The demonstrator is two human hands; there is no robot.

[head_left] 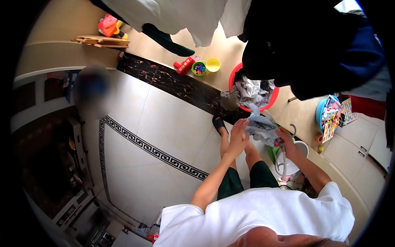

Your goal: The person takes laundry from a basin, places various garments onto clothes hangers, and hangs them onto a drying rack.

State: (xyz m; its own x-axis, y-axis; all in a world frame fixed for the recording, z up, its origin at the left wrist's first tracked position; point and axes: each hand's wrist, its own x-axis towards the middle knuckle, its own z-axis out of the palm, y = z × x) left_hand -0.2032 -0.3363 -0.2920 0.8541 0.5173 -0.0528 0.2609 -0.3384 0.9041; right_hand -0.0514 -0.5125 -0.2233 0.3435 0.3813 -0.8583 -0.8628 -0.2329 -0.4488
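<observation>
A light grey-blue cloth with a dark print [263,126] is bunched up in front of my body. My left hand [238,138] holds its left side, with the fingers against the fabric. At its right side my right hand [286,144] is closed round a grey plastic hanger [284,162], whose hook sticks up beyond the fingers; whether it also grips the cloth is hard to tell. Just beyond the cloth stands a red basket [273,99] heaped with grey and white laundry [251,91].
Dark clothes [304,49] and white clothes [181,14] hang overhead. A white bucket [303,153] stands near my right hand. A blue tub [320,113] with toys is at the right. Small toy pails [213,65] sit beyond the dark threshold [164,80].
</observation>
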